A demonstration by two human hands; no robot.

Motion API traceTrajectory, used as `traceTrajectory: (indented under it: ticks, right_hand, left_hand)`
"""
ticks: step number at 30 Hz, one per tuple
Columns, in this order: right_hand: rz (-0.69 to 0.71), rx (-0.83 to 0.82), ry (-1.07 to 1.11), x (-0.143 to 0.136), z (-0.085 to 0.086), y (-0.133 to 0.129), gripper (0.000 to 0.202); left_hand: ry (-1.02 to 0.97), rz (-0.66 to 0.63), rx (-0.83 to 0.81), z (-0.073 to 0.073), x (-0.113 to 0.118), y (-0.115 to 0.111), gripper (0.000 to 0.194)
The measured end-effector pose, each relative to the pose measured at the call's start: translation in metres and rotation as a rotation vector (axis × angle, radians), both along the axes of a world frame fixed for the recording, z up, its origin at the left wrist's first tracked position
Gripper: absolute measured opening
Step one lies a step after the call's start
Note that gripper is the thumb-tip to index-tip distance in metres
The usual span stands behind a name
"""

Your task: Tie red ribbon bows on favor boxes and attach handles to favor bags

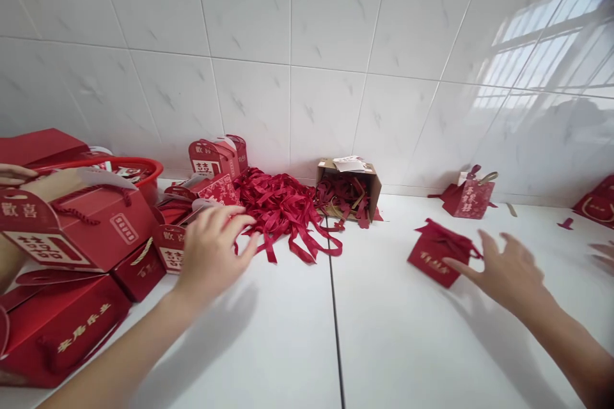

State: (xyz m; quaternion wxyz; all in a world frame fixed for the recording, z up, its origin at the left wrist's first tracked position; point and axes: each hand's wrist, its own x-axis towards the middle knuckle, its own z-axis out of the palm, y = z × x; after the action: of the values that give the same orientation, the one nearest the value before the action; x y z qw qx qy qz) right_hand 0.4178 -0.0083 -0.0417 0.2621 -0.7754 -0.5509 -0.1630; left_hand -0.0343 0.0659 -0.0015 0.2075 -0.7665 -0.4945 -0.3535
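Ribbon pile (pixel 283 204) as landmark; open cardboard box (pixel 375 195) just right of it, more ribbon inside; stacked gift boxes (pixel 103 220) and red basin (pixel 156 169) left, crowding that side; left hand (pixel 215 252) front-left of pile, palm down, fingers loosely curved, thumb apart, holding nothing, a labelled box (pixel 170 246) behind; right hand (pixel 513 271) well right, fingers wide; bow-tied red box (pixel 439 255) right of pile, thumb overlapping its right side, contact unclear.
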Motion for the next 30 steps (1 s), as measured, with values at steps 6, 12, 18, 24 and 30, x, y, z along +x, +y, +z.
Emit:
traceTrajectory:
  ticks: [6, 12, 18, 24, 30]
  right_hand:
    - [0.433, -0.083, 0.030, -0.062, -0.023, 0.031, 0.054]
    - [0.836, -0.233, 0.467, -0.196, -0.020, 0.067, 0.049]
    - [0.877, -0.280, 0.722, -0.252, -0.025, 0.104, 0.032]
    - [1.016, -0.335, 1.198, -0.234, 0.004, 0.109, 0.012]
    - [0.997, 0.132, 1.584, -0.164, 0.077, 0.094, 0.028]
  left_hand:
    - [0.182, 0.429, -0.027, -0.001, -0.042, 0.001, 0.037]
    - [0.184, 0.404, -0.126, -0.005, -0.053, 0.003, 0.030]
    - [0.115, 0.268, -0.214, 0.004, -0.057, -0.006, 0.017]
    - [0.002, -0.100, -0.390, 0.012, -0.035, -0.026, 0.015]
    - [0.022, -0.506, -0.471, 0.013, 0.006, -0.015, 0.018]
